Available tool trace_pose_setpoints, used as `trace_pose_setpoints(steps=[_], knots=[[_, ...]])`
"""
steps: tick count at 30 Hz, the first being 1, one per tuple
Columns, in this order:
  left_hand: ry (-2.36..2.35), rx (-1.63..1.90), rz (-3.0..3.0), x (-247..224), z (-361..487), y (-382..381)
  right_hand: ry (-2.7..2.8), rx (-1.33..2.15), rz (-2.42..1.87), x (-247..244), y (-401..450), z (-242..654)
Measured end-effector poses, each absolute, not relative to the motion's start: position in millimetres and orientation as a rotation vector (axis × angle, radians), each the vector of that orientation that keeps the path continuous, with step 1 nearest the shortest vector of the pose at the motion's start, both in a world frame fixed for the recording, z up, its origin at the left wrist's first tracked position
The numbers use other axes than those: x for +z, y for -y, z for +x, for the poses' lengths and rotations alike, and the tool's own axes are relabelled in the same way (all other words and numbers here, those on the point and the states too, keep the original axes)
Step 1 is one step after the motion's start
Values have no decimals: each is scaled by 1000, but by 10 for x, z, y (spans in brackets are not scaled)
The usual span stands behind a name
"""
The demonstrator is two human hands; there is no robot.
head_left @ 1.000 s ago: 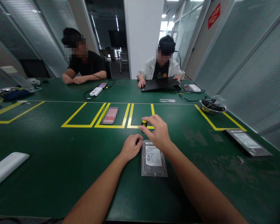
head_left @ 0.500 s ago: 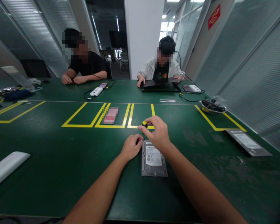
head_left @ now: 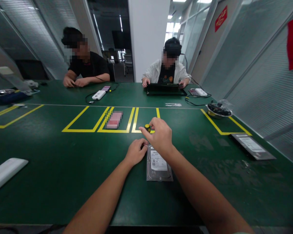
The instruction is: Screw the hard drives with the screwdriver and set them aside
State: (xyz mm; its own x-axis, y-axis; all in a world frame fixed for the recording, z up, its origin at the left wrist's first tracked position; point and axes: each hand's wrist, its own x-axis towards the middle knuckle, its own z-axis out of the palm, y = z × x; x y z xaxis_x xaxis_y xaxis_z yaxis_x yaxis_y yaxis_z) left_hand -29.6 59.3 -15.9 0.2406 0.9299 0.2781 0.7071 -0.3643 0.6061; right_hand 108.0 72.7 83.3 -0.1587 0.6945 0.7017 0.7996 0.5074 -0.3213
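A hard drive (head_left: 158, 164) with a white label lies flat on the green table in front of me. At its far left corner my left hand (head_left: 136, 151) rests with the fingertips pinched together; whatever is between them is too small to make out. Above the drive's far end, my right hand (head_left: 160, 135) has thumb and fingers around the black and yellow handle of a screwdriver (head_left: 147, 128). The handle stands about upright, and its lower end is hidden behind the hands.
Another hard drive (head_left: 252, 146) lies to the right, near a metal bowl (head_left: 218, 111) of dark parts. A white object (head_left: 7, 174) sits at left. A phone (head_left: 114, 119) lies within yellow tape. Across the table, one person handles a black panel (head_left: 164, 89); another person (head_left: 88, 66) sits at left.
My view has shifted slightly. The right hand's fingers have turned around the screwdriver handle, with the thumb now stretched further left. Across the table, the person has lowered the black panel.
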Motion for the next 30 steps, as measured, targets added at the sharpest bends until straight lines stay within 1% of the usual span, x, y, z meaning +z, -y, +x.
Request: trace_pose_setpoints(steps=[4,7,10,13,16,19,21,23,30], knots=[[-1505,859,2155,-162,-299,-597,1926,-293,-1378,894,-737,986],[-1515,864,2149,-148,-298,-595,1920,-307,-1411,946,-755,951],[-1525,858,2122,-127,-295,-586,1858,-263,-1349,1112,-767,1013],[-1525,846,2096,-114,-294,-576,1720,-260,-1208,1427,-730,1216],[-1527,842,2083,-120,-295,-574,1622,-299,-1052,1747,-623,1529],[-1539,841,2078,-137,-300,-578,1575,-380,-1024,1879,-490,1885],[-1542,846,2075,-149,-303,-582,1561,-452,-1077,1812,-419,2124],[-1535,859,2071,-158,-306,-585,1592,-480,-1159,1631,-370,2355],[-1540,854,2065,-152,-305,-594,1762,-375,-1607,595,-81,3029]])
